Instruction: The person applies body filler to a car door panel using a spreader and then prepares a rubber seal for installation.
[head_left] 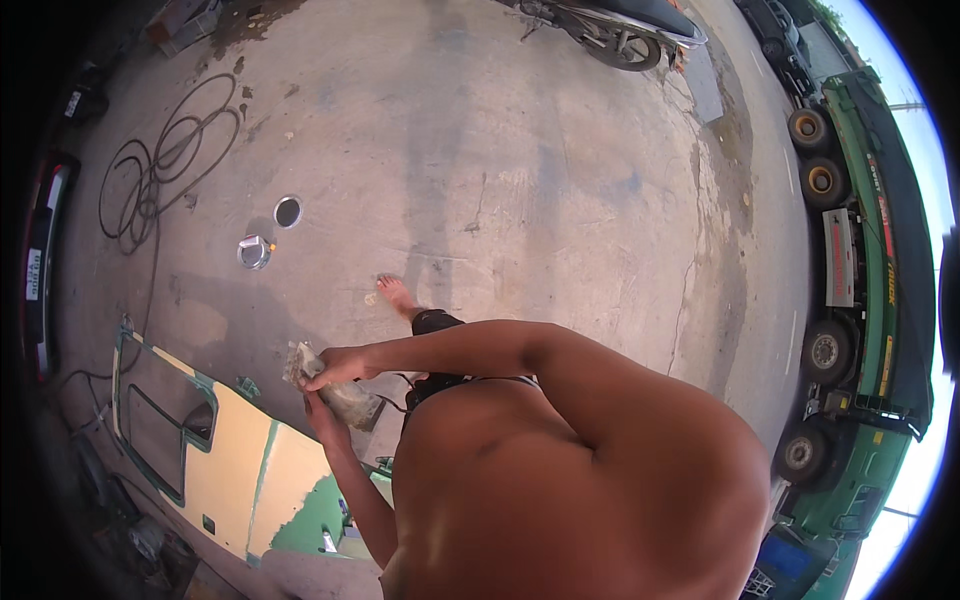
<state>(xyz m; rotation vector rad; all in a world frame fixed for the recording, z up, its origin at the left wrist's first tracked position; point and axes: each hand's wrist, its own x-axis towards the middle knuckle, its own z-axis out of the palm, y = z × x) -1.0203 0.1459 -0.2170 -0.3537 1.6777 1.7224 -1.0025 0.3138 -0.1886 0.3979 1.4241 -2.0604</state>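
Observation:
My right hand [345,365] is closed over a flat, dusty grey board [352,403], its thumb pointing toward the left hand. Pale, putty-like smears cover the far end [299,362] of what the hands hold; whether that is a separate scraper cannot be made out. From below, my left hand [322,412] grips the same board at its edge, most of its fingers hidden. Just left of the hands lies a cream and green vehicle door panel [228,440] with a window opening.
A small tin [254,254] and a round dark-centred lid [288,211] rest on the concrete ahead. Coiled hose [150,200] lies at the far left. A motorcycle [620,40] stands at the back, a green truck [850,260] at right. My bare foot [396,292] is beyond the hands.

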